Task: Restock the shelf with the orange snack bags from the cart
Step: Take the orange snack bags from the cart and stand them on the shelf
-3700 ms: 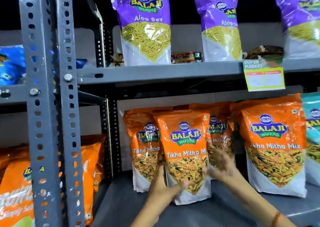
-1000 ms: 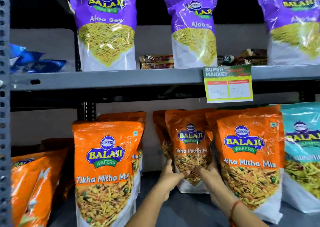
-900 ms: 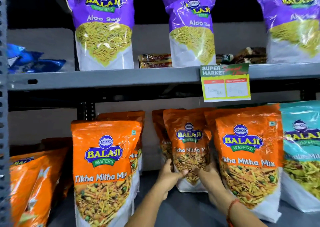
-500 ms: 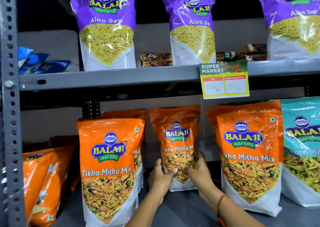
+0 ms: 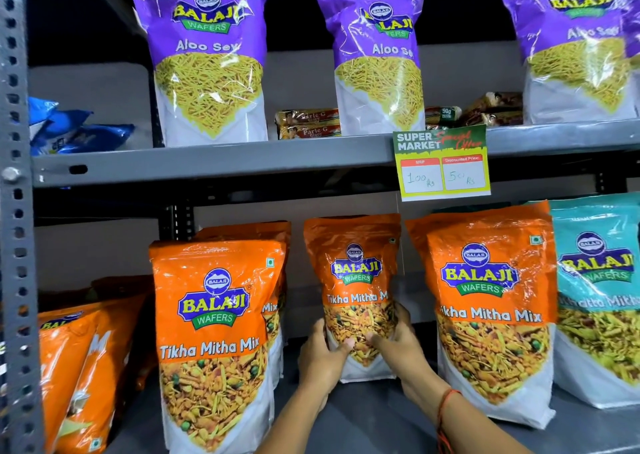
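Note:
An orange Tikha Mitha Mix bag (image 5: 355, 273) stands upright at the back middle of the grey lower shelf (image 5: 363, 415). My left hand (image 5: 322, 356) grips its lower left side and my right hand (image 5: 398, 342) its lower right side. Another orange bag (image 5: 214, 332) stands in front at the left, with more orange bags hidden behind it. A further orange bag (image 5: 485, 301) stands to the right, again with one behind it. The cart is out of view.
A teal snack bag (image 5: 599, 294) stands at the far right. Orange bags (image 5: 79, 367) lean in the bay on the left, past the perforated grey upright (image 5: 15, 211). Purple Aloo Sev bags (image 5: 207, 55) fill the upper shelf. A price tag (image 5: 443, 162) hangs from its edge.
The bag in my hands has shifted left, away from the right orange bag, and now stands alone in the gap. The view has drifted slightly.

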Available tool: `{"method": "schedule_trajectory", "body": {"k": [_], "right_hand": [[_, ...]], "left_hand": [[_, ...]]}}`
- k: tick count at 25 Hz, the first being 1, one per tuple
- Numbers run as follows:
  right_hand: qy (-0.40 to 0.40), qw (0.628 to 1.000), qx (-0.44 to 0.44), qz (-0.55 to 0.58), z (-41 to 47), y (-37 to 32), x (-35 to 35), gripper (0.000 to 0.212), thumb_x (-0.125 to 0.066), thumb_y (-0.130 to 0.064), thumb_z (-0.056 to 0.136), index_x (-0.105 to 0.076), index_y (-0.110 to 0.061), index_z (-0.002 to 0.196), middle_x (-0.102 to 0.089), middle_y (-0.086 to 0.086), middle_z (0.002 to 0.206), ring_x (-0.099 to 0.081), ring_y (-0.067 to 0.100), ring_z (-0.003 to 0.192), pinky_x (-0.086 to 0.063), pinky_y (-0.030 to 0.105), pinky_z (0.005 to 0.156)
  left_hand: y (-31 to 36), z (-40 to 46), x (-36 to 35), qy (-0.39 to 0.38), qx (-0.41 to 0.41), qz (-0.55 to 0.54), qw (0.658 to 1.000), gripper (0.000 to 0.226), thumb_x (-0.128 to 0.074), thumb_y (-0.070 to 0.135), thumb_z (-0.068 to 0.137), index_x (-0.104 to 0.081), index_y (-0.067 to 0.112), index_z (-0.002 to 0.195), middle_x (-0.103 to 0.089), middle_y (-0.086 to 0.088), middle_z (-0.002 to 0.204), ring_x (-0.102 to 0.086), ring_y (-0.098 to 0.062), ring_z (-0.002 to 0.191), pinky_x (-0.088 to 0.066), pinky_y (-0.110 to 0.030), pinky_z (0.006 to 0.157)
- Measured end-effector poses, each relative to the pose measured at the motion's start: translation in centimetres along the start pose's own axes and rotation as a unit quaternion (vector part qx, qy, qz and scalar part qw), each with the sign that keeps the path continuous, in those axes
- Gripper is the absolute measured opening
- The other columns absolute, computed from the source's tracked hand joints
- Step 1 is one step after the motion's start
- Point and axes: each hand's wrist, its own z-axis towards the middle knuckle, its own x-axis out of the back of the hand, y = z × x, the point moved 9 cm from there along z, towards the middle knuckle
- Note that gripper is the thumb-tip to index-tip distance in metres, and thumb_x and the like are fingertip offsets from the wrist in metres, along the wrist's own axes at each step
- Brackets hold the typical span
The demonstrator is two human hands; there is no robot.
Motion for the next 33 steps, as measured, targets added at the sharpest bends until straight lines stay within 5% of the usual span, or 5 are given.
{"method": "schedule_trajectory", "body": {"k": [11, 19, 25, 28, 33], "right_hand": [[0.070, 0.993, 0.081, -0.053, -6.0, -5.7, 3.0, 0.084, -0.076, -0.019, 0.084, -0.028, -0.014, 0.152, -0.035, 0.010, 0.156, -0.033, 0.025, 0.144, -0.030, 0.039, 0.118], [0.279, 0.948, 0.146, -0.051, -12.5, -7.9, 15.8, 0.062, -0.068, -0.010, 0.087, -0.042, -0.020, 0.143, -0.046, 0.005, 0.144, -0.045, 0.023, 0.131, -0.041, 0.043, 0.109], [0.181, 0.977, -0.013, -0.115, -10.5, 0.0, 19.7, 0.072, -0.074, -0.026, 0.084, -0.037, -0.021, 0.146, -0.047, 0.005, 0.150, -0.047, 0.025, 0.133, -0.044, 0.048, 0.106], [0.151, 0.978, -0.017, -0.145, -9.7, 1.3, 19.9, 0.063, -0.076, -0.023, 0.082, -0.048, -0.021, 0.138, -0.063, 0.005, 0.132, -0.060, 0.024, 0.111, -0.051, 0.037, 0.089], [0.159, 0.971, -0.013, -0.176, -9.1, 1.2, 20.0, 0.061, -0.077, -0.016, 0.081, -0.050, -0.017, 0.136, -0.067, 0.007, 0.114, -0.066, 0.033, 0.105, -0.054, 0.050, 0.092]], "left_hand": [[7.4, -4.6, 3.0, 0.062, -0.120, -0.090, 0.987, 0.056, -0.075, 0.019, 0.078, -0.056, 0.015, 0.130, -0.065, -0.012, 0.128, -0.064, -0.023, 0.113, -0.052, -0.043, 0.099], [11.7, -9.9, -6.7, -0.065, -0.133, -0.141, 0.979, 0.061, -0.077, 0.028, 0.077, -0.054, 0.016, 0.132, -0.060, -0.010, 0.134, -0.059, -0.024, 0.120, -0.049, -0.043, 0.102], [8.3, -9.5, -12.4, -0.099, -0.024, -0.141, 0.985, 0.073, -0.079, 0.033, 0.073, -0.046, 0.018, 0.137, -0.058, -0.010, 0.137, -0.057, -0.027, 0.123, -0.046, -0.048, 0.104], [7.8, -9.1, -13.2, -0.104, -0.002, -0.130, 0.986, 0.066, -0.082, 0.036, 0.066, -0.056, 0.021, 0.125, -0.067, -0.004, 0.124, -0.063, -0.024, 0.111, -0.051, -0.046, 0.098], [8.1, -9.5, -12.9, -0.097, -0.004, -0.142, 0.985, 0.054, -0.082, 0.021, 0.068, -0.062, 0.016, 0.117, -0.072, -0.006, 0.115, -0.067, -0.023, 0.105, -0.052, -0.047, 0.097]]}}
